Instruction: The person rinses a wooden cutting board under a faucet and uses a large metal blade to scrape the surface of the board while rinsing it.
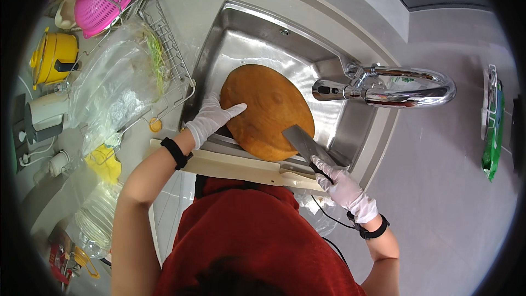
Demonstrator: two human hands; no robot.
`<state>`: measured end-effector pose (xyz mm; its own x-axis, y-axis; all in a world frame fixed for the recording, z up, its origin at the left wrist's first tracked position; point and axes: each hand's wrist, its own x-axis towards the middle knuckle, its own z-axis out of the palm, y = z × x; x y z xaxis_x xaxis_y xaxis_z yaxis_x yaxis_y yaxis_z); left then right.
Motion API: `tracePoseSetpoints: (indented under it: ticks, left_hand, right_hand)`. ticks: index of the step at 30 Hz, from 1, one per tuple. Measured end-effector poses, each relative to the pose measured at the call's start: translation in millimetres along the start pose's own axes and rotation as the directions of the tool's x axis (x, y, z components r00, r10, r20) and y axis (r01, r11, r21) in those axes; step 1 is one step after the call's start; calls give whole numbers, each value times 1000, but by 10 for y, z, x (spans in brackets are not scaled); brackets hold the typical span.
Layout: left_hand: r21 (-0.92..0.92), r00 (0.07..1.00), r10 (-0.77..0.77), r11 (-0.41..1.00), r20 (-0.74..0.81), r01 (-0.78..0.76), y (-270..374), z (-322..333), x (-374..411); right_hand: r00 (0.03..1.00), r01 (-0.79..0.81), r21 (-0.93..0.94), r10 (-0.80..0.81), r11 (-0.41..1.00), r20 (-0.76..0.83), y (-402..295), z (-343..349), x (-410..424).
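Observation:
A round wooden cutting board is tilted up in the stainless steel sink, its broad brown face towards me. My left hand, in a white disposable glove, grips the board's left edge. The thumb lies on the face and the fingers are hidden behind the rim. In my right hand, gloved as well, is a kitchen cleaver held by its dark handle. Its broad blade overlaps the board's lower right part; whether it touches the wood I cannot tell.
A chrome faucet reaches over the sink from the right. To the left stands a wire dish rack with a pink colander and a plastic bag. A beige guard strip runs along the counter's front edge.

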<state>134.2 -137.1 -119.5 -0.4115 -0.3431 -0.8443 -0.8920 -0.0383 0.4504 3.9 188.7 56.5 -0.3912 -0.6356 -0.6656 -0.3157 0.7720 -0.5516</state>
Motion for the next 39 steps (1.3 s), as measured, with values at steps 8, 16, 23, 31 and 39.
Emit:
tracePoseSetpoints:
  ticks: [8, 16, 23, 31, 39]
  left_hand:
    - [-833, 954, 61, 506, 294, 224, -173, 312, 86]
    - [-821, 979, 47, 554, 198, 139, -49, 301, 29]
    - [-848, 987, 48, 519, 154, 108, -145, 424, 127]
    - [-874, 985, -1, 460, 173, 154, -84, 423, 26]
    - [-850, 982, -43, 496, 182, 179, -69, 420, 75]
  right_hand:
    - [998, -27, 42, 24, 999, 54, -266, -42, 218]
    - [932, -355, 163, 335, 920, 137, -373, 90, 1965]
    - [897, -438, 175, 418, 882, 142, -450, 102, 2289]
    - [855, -515, 199, 481, 834, 195, -398, 125, 2572]
    - [886, -461, 163, 443, 873, 136, -426, 264, 2803]
